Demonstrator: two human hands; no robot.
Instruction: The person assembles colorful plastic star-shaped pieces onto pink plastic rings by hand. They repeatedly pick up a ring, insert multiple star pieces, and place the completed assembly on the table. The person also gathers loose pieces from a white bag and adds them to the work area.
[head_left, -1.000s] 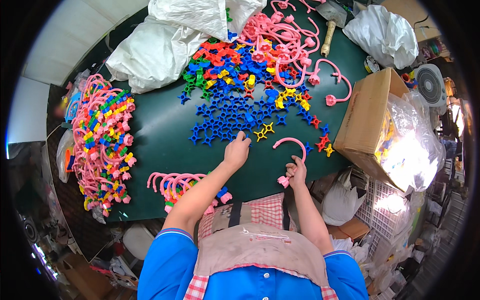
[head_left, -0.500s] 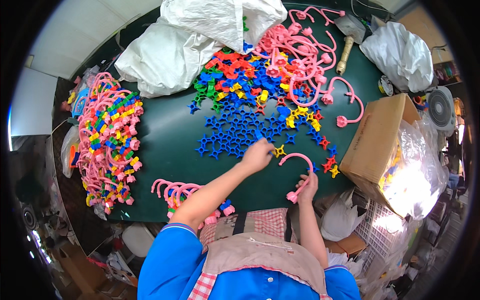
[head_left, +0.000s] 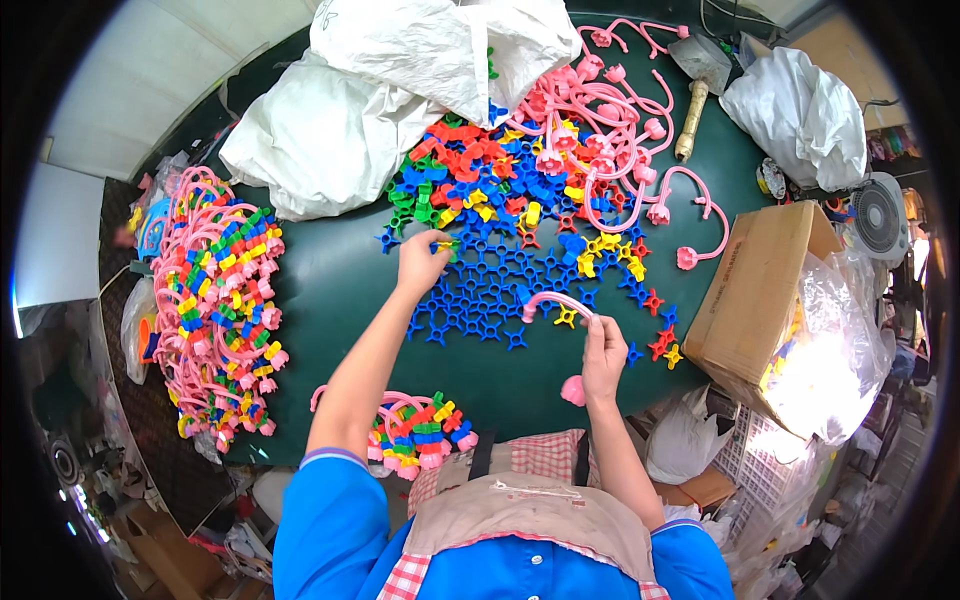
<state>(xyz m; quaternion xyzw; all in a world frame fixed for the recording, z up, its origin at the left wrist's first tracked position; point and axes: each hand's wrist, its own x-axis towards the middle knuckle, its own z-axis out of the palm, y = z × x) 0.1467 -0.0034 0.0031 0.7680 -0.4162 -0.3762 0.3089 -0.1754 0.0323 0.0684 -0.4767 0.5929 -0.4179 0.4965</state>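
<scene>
Now the right hand is gripping a curved pink hook arching up-left from it, while the left hand is pinching a yellow connector among blue star pieces.

I'm looking down on a dark green desk that fills the middle of my view, its edges bowed by the lens. Off to the upper left I see a pale wall panel, light falling flat across it. On the right, an open cardboard box lined with clear plastic sits at the desk's edge, and just beyond it a small grey fan. Below that I make out a white lattice crate. The floor on the lower left is dim and cluttered; I can't tell what lies there.
</scene>
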